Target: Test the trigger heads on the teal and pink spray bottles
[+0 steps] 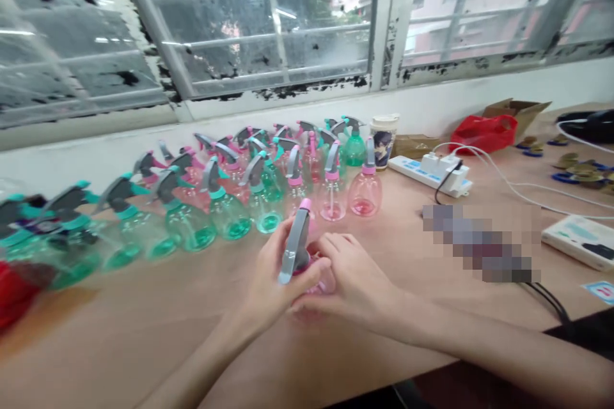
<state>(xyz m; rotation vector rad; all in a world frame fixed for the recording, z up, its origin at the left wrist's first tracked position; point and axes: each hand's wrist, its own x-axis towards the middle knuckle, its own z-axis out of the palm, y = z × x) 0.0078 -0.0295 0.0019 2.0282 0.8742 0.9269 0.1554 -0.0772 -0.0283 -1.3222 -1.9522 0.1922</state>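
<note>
Both my hands are wrapped round one pink spray bottle (320, 284) standing on the wooden table (144, 339) in front of me. My left hand (271, 281) grips it just below the grey trigger head (295, 246), thumb across the neck. My right hand (348, 278) covers the bottle's right side, so most of the pink body is hidden. Just beyond my hands stand rows of finished green spray bottles (230, 214) and pink spray bottles (364, 188), all with grey triggers.
A paper cup (384, 137), a white power strip (432, 172) with cables, a red bag (484, 131), a cardboard box (520, 108), a small white box (578, 239) and several round parts (578, 169) lie to the right. Barred windows run behind. Something red sits at far left (12, 294).
</note>
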